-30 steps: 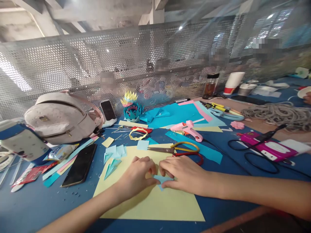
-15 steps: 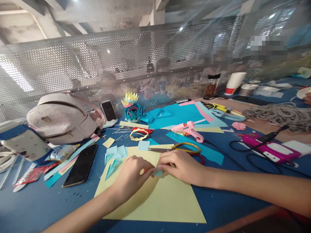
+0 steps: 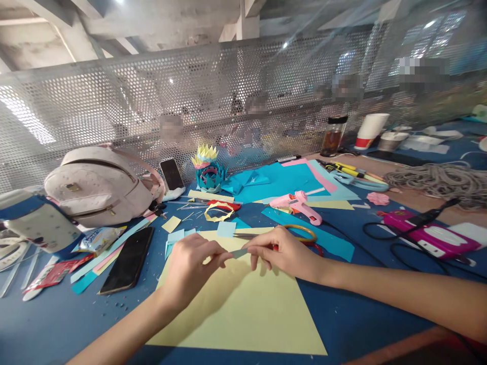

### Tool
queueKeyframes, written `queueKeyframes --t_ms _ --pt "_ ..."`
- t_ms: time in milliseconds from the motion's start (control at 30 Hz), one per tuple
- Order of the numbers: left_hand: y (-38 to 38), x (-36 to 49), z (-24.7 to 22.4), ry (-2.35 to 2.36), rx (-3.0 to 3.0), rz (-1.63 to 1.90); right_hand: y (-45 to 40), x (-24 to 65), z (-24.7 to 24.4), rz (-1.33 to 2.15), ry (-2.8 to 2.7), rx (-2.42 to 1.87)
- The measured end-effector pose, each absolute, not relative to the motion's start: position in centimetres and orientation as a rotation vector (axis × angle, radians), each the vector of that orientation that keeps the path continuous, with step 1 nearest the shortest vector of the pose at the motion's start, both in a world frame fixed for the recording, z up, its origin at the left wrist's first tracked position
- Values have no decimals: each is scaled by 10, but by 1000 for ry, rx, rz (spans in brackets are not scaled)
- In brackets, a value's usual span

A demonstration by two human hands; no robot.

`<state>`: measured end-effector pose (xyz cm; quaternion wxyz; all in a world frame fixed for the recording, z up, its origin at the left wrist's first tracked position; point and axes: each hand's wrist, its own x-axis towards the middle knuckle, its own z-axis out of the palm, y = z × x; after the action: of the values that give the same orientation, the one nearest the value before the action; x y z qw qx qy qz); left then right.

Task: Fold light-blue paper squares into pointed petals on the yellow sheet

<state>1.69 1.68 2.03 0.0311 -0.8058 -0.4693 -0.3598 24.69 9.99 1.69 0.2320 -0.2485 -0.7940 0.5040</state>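
Note:
A small piece of light blue paper [image 3: 239, 253] is pinched between my two hands, above a large pale yellow sheet [image 3: 243, 314]. My left hand [image 3: 195, 261] grips its left end with thumb and fingertips closed. At its right end, my right hand [image 3: 279, 253] pinches it the same way. Several light blue paper pieces [image 3: 175, 237] lie beyond my left hand, partly hidden by it. A light blue square [image 3: 227, 229] rests at the sheet's far edge. Scissors with yellow and red handles [image 3: 302, 232] lie behind my right hand, partly covered.
A pink glue gun [image 3: 299, 205] lies past the scissors. On the left are a black phone [image 3: 127, 261] and a pale backpack [image 3: 99, 185]. A folded-paper piece [image 3: 209, 175] stands at the back. A magenta power strip [image 3: 426, 235] with black cables lies at right.
My hands have moved slightly apart and up, and the blue paper between them now shows as a thin, stretched strip. My left hand now covers more of the blue pieces behind it.

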Motion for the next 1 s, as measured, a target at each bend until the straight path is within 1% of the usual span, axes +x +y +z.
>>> queueKeyframes --t_ms 133,267,400,567,700,833,1000 --pt "14 18 20 -1295 -2474 -1115 107 238 7 1654 -1998 -605" --pt "15 17 18 -1344 -2508 -1198 111 231 0 1705 -1888 -740" --pt "24 13 8 -1608 -2489 -1435 110 226 -5 1744 -1798 -787" --pt "27 28 -9 -2093 -2460 -1875 109 226 -9 1675 -1800 -742" --pt "25 44 -19 -2369 -2373 -2207 107 227 -12 1689 -1851 -739" --pt "24 47 -18 -2534 -2271 -2398 106 227 -14 1727 -1847 -734" --pt "24 46 -13 -2566 -2216 -2511 106 226 -13 1741 -1834 -759"
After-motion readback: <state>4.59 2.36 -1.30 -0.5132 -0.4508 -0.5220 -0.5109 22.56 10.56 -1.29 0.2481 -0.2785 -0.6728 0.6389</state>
